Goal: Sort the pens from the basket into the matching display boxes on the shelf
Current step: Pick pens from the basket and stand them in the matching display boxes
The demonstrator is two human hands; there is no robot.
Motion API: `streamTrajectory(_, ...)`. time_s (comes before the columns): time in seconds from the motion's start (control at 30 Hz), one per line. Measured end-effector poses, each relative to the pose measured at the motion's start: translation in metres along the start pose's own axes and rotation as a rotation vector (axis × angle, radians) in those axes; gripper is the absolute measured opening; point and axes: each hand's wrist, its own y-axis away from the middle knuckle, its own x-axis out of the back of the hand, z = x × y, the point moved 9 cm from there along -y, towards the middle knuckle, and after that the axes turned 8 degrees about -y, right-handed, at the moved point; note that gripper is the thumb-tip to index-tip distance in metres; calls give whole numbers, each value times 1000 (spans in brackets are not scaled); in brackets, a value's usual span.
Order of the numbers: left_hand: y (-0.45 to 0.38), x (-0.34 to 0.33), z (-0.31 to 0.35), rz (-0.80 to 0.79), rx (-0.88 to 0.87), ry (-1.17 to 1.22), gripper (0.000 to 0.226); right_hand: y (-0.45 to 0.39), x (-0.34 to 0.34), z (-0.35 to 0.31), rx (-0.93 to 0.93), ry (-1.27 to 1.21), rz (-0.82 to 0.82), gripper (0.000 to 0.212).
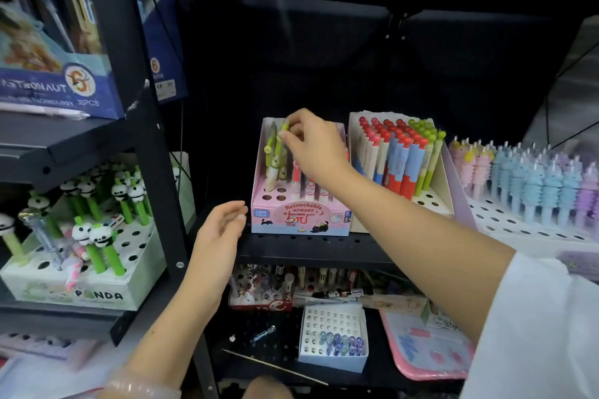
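Right hand over the pink display box on the middle shelf, fingertips pinching the top of a green pen, tilted, at the box's far left. Left hand loosely spread, holding nothing, just left of the box. Red-topped pens in the next box to the right.

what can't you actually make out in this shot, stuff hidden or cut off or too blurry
Head view:
- The basket of pens: not in frame.
- The pink display box: its right rows are hidden behind the right hand and forearm.
- The green pen that the right hand pinches: its lower end is lost among the other pens, so whether it sits in a hole is unclear.
- The small print on the box front: too small to read.
- The left hand: open, holding nothing.
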Motion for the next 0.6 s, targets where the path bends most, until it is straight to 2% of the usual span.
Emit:
streamTrajectory(0.1,-2,0,-3,3,-5,-2,28,-1,-16,-3,67,257,-120,24)
streamTrajectory(0.3,-1,-5,-5,8,-13,-1,26,-6,-31,-8,130,616,-149,34)
streamTrajectory(0.47,8,-5,3,30,-19,2,26,-3,-27,-8,134,620,-146,38)
streamTrajectory(0.6,24,-15,10,16,-20,-1,25,15,-3,-19,184,401,-139,32)
